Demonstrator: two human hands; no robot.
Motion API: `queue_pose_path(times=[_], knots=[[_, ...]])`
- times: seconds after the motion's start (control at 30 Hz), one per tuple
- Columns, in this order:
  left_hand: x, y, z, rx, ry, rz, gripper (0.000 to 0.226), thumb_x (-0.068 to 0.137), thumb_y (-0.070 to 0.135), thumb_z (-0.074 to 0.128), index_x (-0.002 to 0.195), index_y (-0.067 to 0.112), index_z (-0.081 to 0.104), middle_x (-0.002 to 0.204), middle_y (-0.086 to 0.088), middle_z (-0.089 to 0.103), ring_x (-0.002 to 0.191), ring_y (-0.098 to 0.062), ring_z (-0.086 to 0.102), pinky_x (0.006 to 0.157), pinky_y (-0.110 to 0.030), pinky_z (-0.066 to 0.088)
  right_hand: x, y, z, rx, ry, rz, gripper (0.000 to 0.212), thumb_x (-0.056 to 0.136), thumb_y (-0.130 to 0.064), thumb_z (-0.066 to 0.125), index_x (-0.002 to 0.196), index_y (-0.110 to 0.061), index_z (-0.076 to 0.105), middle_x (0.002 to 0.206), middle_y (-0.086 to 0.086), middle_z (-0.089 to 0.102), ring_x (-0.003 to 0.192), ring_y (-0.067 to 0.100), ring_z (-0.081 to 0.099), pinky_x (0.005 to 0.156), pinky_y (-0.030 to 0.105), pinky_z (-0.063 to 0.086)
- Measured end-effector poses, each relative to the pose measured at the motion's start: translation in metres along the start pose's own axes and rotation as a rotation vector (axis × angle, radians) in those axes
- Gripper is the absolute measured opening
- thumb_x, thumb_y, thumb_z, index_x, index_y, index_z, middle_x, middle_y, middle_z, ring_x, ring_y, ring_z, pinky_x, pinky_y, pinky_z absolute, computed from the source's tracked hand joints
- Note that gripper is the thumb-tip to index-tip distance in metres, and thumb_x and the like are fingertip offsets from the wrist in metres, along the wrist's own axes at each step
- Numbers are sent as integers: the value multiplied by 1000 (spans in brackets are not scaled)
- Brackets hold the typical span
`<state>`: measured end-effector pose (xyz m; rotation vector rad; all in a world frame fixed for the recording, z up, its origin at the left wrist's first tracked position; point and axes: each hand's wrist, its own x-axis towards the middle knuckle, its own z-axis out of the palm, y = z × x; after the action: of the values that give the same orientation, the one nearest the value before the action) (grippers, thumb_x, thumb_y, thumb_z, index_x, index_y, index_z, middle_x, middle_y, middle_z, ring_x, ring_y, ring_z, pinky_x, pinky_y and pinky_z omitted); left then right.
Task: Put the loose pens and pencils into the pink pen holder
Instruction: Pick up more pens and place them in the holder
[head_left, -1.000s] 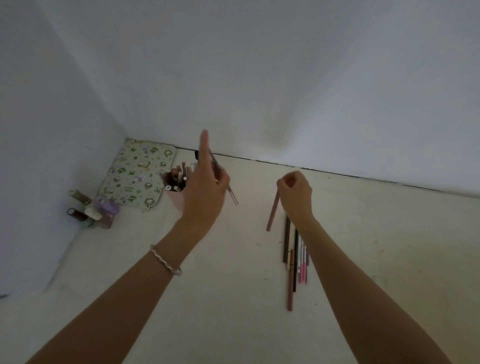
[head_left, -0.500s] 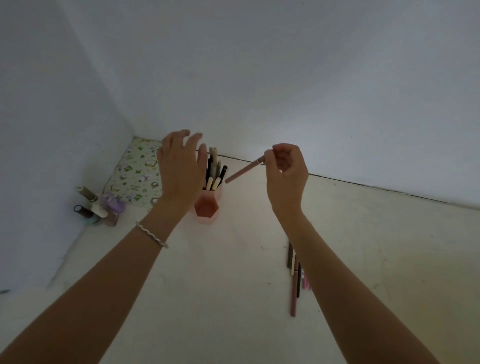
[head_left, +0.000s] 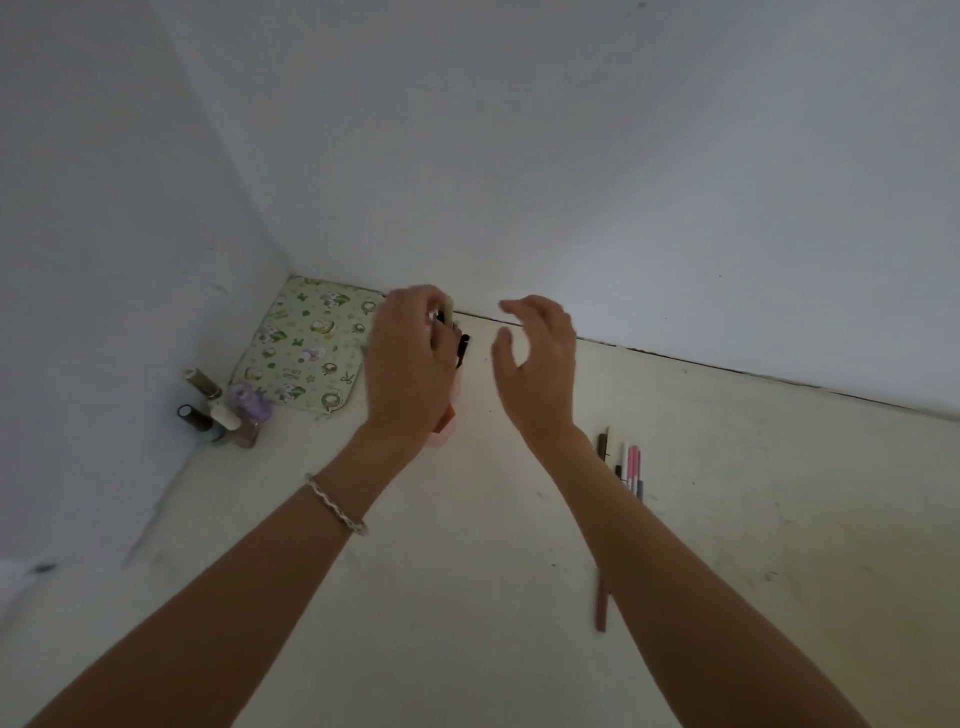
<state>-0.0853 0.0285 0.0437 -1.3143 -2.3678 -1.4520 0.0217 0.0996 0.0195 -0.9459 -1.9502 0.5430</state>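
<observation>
The pink pen holder (head_left: 444, 429) stands near the back wall, mostly hidden behind my left hand (head_left: 410, 364); only its lower right corner shows. Several pens (head_left: 462, 347) stick up out of it. My left hand's fingers curl around the pen tops, with one pale tip showing between them. My right hand (head_left: 540, 369) hovers just right of the holder, fingers spread, with nothing in it. Loose pens and pencils (head_left: 629, 467) lie on the table right of my right wrist. A long pinkish-brown pencil (head_left: 601, 603) lies closer to me, partly hidden by my right forearm.
A flowered cloth pouch (head_left: 306, 353) lies flat in the back left corner. Several small bottles (head_left: 223, 410) cluster against the left wall. Walls close the table at the back and on the left.
The pinkish pencil that my right hand held is gone from it, and that hand now stands open beside the holder. My left hand has shifted onto the pens in the holder.
</observation>
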Motion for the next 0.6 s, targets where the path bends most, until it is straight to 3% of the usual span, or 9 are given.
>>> queue_pose_path(times=[0.1, 0.17, 0.23, 0.37, 0.6], knots=[[-32, 20, 36, 57, -373, -19, 19, 88, 11, 53, 105, 19, 59, 97, 3, 62, 85, -13, 59, 76, -29, 50, 6, 19, -27, 21, 84, 108, 24, 84, -2, 54, 104, -8, 66, 101, 2, 63, 86, 19, 57, 82, 35, 48], [-57, 30, 68, 149, -685, -79, 20, 88, 13, 54, 105, 20, 61, 99, 2, 66, 87, -14, 62, 80, -29, 52, 6, 33, -44, 13, 89, 186, 25, 83, 1, 52, 102, -9, 66, 100, 1, 64, 80, 13, 57, 76, 25, 45], [-78, 38, 97, 193, -878, -169, 22, 88, 12, 52, 106, 16, 64, 106, -2, 68, 95, -18, 64, 86, -33, 54, 3, 46, -60, 17, 91, 265, 26, 83, 1, 51, 99, -13, 66, 98, -1, 64, 76, 3, 54, 71, 14, 41], [-111, 51, 136, 285, -932, -218, 20, 92, 14, 48, 107, 9, 60, 107, -6, 65, 95, -24, 64, 76, -30, 50, -15, 69, -90, -8, 88, 350, 26, 81, 2, 52, 93, -15, 67, 89, -9, 62, 73, -5, 54, 67, 6, 40], [-127, 58, 155, 440, -866, -228, 18, 99, 25, 51, 105, 12, 62, 103, -4, 65, 92, -22, 66, 66, -28, 44, -46, 92, -109, -45, 39, 407, 24, 80, 5, 57, 88, -15, 66, 85, -7, 62, 71, 0, 54, 66, 9, 43]])
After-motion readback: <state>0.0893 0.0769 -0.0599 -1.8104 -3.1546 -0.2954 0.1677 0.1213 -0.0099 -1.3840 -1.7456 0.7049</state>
